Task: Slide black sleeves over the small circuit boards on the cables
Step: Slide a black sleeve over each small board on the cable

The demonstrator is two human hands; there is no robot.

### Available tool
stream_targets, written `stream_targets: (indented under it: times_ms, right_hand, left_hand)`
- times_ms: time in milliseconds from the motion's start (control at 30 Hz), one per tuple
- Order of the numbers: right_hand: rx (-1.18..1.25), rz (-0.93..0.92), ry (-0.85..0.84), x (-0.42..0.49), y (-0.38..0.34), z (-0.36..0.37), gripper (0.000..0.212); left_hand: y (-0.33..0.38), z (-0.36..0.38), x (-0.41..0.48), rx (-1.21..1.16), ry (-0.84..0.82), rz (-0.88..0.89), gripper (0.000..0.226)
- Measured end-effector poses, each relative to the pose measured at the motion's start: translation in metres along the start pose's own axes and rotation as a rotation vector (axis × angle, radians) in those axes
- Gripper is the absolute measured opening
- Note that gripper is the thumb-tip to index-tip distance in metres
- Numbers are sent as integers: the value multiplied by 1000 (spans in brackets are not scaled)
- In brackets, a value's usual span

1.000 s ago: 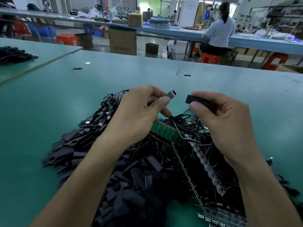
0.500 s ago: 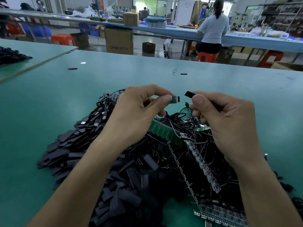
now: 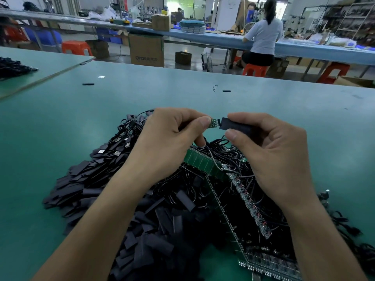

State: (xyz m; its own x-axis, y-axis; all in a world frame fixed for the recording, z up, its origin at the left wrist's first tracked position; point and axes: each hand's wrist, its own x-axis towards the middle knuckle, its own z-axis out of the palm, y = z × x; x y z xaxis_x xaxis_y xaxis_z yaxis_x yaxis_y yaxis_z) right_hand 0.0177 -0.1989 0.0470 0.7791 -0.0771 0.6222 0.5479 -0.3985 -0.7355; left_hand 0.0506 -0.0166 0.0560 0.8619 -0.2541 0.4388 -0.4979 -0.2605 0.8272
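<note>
A heap of loose sleeves lies on the green worktop. Above it, the left hand pinches a small circuit board between its fingers. The right hand grips a black sleeve, its open end just touching the board's tip.

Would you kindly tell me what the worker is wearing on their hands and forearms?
Nothing: the left hand and right hand are ungloved, with no rings. Both forearms are bare to the frame's edge, with no sleeve, watch or wrist strap in view.
</note>
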Motion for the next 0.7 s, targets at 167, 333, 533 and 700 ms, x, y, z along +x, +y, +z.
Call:
stream_targets:
  times_ms: [167, 333, 533, 700]
  right_hand:
    - [8, -10, 0, 0, 1, 1, 28]
    - [63, -2, -11, 1, 1, 1, 24]
    - [59, 16, -11, 1, 2, 2, 23]
    - [28, 11, -4, 0, 2, 3, 26]
  left_hand:
    - [-2, -1, 1, -48, -13, -27, 10]
    - [-3, -3, 1, -133, -5, -68, 8]
    - [-2, -2, 2, -146, -3, -86, 9]
    - [0, -2, 1, -152, -12, -101, 10]
